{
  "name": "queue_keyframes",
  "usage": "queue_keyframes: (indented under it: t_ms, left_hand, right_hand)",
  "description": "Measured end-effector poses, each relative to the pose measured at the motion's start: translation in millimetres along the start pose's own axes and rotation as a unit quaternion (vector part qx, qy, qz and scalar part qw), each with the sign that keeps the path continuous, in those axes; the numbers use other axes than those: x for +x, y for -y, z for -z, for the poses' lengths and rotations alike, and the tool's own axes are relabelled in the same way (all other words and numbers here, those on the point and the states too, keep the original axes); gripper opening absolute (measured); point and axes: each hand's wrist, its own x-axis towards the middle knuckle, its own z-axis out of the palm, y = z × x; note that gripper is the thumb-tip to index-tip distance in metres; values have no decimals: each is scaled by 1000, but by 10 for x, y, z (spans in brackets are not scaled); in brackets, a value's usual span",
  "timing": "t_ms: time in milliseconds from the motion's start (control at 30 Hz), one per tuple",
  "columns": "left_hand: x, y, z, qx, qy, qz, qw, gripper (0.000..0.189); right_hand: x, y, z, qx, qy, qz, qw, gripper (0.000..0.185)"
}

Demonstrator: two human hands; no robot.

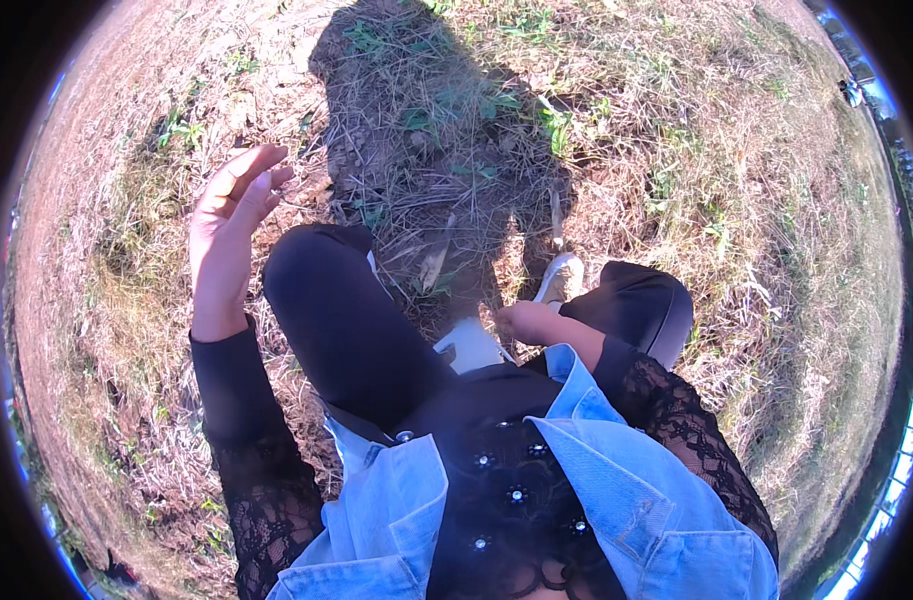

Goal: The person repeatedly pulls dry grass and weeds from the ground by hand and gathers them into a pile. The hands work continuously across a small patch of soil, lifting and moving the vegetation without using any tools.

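My left hand (235, 217) is raised over the ground, outside my left knee, its fingers loosely curved and apart from the thumb; it holds nothing that shows. My right hand (530, 322) is low between my legs, beside the inside of my right leg, with its fingers curled and mostly hidden. A white object (471, 346), perhaps a bag or plastic container, lies between my thighs just left of the right hand. Whether that hand grips it cannot be seen. My light-coloured shoe (562, 279) is just beyond the right hand.
Dry grass (734, 150), straw and low green weeds (557, 129) cover the soil. Pale dry stalks or husks (435, 259) lie in front of me, partly in my shadow. My bent knees flank that ground.
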Motion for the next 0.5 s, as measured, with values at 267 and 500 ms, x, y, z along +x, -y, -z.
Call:
queue_keyframes:
  t_ms: [267, 500]
  left_hand:
    - [-185, -98, -453, -25, 87, -38, 995, 29]
    - [-382, -173, -205, 10, 54, -48, 997, 35]
  right_hand:
    - [-319, -217, 102, 42, -112, -75, 990, 25]
    - [139, 104, 349, -115, -5, -54, 992, 25]
